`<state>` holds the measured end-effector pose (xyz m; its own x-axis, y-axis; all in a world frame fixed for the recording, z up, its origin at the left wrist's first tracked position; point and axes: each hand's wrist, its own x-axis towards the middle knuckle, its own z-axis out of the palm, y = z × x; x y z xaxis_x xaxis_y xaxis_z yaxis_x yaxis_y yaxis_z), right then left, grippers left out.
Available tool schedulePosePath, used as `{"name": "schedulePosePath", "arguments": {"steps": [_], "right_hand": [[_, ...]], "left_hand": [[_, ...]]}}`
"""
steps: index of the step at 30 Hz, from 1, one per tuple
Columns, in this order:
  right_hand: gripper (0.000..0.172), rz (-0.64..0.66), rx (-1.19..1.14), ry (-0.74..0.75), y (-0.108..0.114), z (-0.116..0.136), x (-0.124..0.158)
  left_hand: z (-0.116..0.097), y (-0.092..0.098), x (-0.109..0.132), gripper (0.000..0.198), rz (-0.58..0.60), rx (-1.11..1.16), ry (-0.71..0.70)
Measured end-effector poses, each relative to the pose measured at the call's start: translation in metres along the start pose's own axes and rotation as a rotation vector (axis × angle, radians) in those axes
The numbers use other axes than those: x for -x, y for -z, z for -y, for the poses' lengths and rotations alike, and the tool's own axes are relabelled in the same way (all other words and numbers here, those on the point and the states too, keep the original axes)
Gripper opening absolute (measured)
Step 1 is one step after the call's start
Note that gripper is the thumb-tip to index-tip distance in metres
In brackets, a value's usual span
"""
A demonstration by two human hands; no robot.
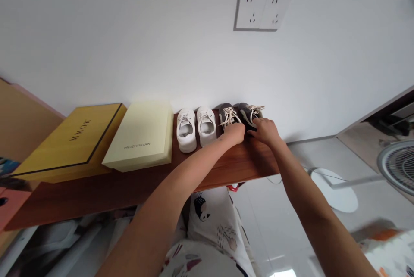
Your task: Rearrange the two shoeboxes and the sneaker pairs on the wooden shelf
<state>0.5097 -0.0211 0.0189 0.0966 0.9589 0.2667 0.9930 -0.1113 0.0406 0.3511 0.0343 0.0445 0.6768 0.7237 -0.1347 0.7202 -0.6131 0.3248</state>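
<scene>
Where the wooden shelf (233, 160) nears its right end, the left hand (235, 132) curls over the heel end of one dark lace-up sneaker (224, 109), and the right hand (263, 129) bends its fingers against the collar of the other dark lace-up sneaker (244, 110). How firmly either hand is closed, I cannot tell. Bare wood lies between the hands and the shelf's front edge; past its right end, lower down, is open tiled floor (258, 216). Leftward along the shelf stand the white sneakers (186, 143), then the MEIZHIYUAN box (142, 126) and the MMOK box (80, 130), leaving narrow gaps. Along the shelf's back edge rises the white wall (161, 44), close to the dark toes. The left fingertips are hidden, the left forearm (181, 186) overlaps one white heel, and the fan (401, 165), far right of the shelf, is cut off.
</scene>
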Motion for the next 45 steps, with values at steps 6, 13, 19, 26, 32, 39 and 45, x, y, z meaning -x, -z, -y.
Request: {"name": "schedulePosePath", "arguments": {"steps": [6, 13, 19, 26, 32, 39, 45], "right_hand": [[0.024, 0.025, 0.003, 0.012, 0.002, 0.01, -0.004], [0.027, 0.044, 0.008, 0.018, -0.001, 0.016, -0.006], [0.027, 0.046, 0.013, 0.014, -0.004, 0.018, -0.005], [0.025, 0.058, 0.033, 0.006, -0.006, 0.025, 0.001], [0.031, -0.085, -0.072, -0.119, 0.015, 0.038, 0.02], [0.029, -0.23, -1.037, -0.194, 0.041, 0.11, 0.083], [0.04, 0.183, -1.942, -0.49, 0.025, 0.269, 0.133]], "left_hand": [[0.001, 0.0, -0.004, 0.025, 0.015, 0.001, 0.009], [0.003, -0.002, -0.007, 0.024, 0.009, 0.022, 0.01], [0.004, -0.007, -0.008, 0.029, -0.003, 0.045, 0.017], [0.002, -0.01, -0.006, 0.032, -0.03, 0.041, 0.007], [0.005, -0.039, 0.047, 0.053, -0.471, 0.066, -0.134], [0.056, -0.065, 0.2, 0.052, -0.44, 0.398, -0.283], [0.151, -0.039, 0.291, 0.017, -0.642, 0.63, 0.205]]}}
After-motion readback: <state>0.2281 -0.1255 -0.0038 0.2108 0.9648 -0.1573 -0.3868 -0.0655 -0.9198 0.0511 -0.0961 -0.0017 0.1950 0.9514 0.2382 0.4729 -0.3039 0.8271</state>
